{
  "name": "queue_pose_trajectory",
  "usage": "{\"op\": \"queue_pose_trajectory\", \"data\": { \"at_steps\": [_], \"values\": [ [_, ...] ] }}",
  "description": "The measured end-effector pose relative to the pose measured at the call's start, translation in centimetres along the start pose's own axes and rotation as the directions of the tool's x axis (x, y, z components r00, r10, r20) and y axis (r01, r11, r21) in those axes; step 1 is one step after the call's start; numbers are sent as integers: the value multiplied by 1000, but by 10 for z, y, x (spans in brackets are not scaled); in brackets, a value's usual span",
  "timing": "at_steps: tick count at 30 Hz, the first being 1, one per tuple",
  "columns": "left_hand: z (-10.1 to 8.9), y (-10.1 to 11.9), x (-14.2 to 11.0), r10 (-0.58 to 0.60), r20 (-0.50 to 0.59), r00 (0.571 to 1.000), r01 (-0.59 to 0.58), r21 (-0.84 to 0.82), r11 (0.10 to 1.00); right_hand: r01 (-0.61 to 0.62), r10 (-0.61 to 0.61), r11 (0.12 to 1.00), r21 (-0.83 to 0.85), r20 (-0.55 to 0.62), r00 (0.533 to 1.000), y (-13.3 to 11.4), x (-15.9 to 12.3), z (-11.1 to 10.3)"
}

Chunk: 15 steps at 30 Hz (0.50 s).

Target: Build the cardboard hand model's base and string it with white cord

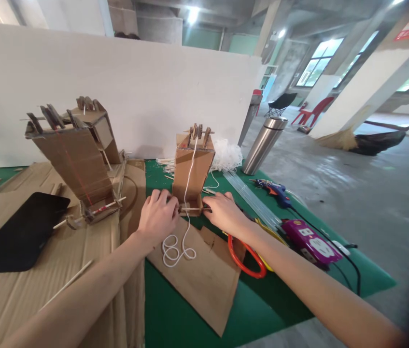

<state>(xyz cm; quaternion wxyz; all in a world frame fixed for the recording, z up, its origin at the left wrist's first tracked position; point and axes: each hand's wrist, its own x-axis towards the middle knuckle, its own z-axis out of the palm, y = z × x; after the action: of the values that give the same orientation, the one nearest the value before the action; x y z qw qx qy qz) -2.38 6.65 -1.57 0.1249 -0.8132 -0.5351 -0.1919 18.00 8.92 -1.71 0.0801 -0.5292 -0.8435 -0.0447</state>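
Observation:
A small cardboard tower (192, 169) stands upright on the green table, with notched cardboard pieces on top. White string (179, 251) runs from its top down the front and ends in loose loops on a flat cardboard sheet (204, 285). Across the tower's foot lies a thin wooden stick (190, 209). My left hand (159, 215) is closed at the stick's left end, fingers curled. At the other end, my right hand (223, 211) pinches the stick beside a dark piece. The fingertips are partly hidden.
Two larger cardboard models (72, 164) stand left on corrugated cardboard (81, 299), near a black tablet-like slab (19, 232). To the right are orange-handled scissors (246, 263), clear glue sticks (251, 198), a glue gun (271, 188), a purple power strip (309, 241) and a steel flask (265, 145).

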Motion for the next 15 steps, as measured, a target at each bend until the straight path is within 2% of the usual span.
{"op": "queue_pose_trajectory", "data": {
  "at_steps": [15],
  "values": [
    [-1, -2, -1, 3, -22, 1000, -3, -22, 1000, 47, -33, 978, 206, -70, 997, 8, -3, 4]
  ]
}}
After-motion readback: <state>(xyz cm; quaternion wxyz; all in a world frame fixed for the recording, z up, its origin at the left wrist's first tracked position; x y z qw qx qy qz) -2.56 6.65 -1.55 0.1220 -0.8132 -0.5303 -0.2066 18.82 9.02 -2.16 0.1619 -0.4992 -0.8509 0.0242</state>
